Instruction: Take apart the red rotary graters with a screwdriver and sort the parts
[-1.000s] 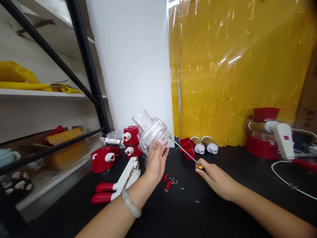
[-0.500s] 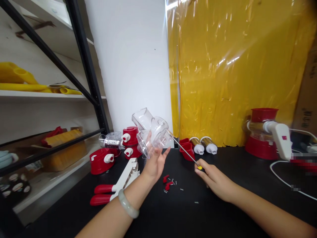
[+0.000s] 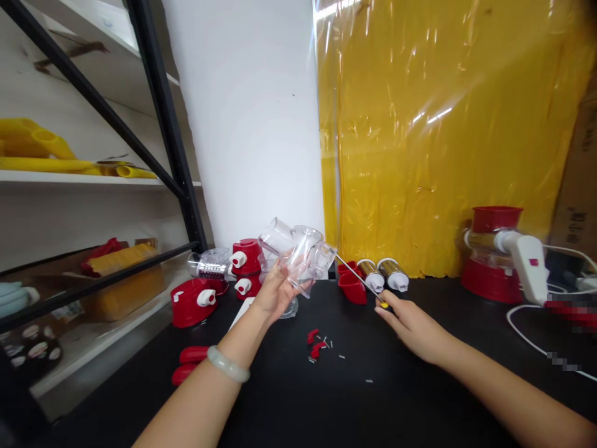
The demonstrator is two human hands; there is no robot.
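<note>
A clear plastic grater housing (image 3: pixel 303 252) is raised above the black table, tilted, its round openings facing different ways. My left hand (image 3: pixel 275 295) is closed around its lower side. In my right hand (image 3: pixel 408 323) is a screwdriver (image 3: pixel 357 275) with a long metal shaft and a bit of yellow showing on the handle. Its tip reaches the right end of the housing; whether it touches a screw I cannot tell. Below, small red plastic pieces (image 3: pixel 316 350) and several little screws (image 3: pixel 342 357) lie on the table (image 3: pixel 326 404).
Red bases (image 3: pixel 192 303) with white knobs stand left, near red-handled parts (image 3: pixel 191 356) under my left forearm. Behind are red hoppers (image 3: pixel 352 287) and drum graters (image 3: pixel 393 274). An assembled red-and-white grater (image 3: pixel 494 255) and a white cable (image 3: pixel 532 336) are right; a shelf rack (image 3: pixel 163 124) is left.
The clear housing has turned and shifted slightly right and down in my left hand. My right hand with the screwdriver has moved a little right, its tip staying at the housing's end.
</note>
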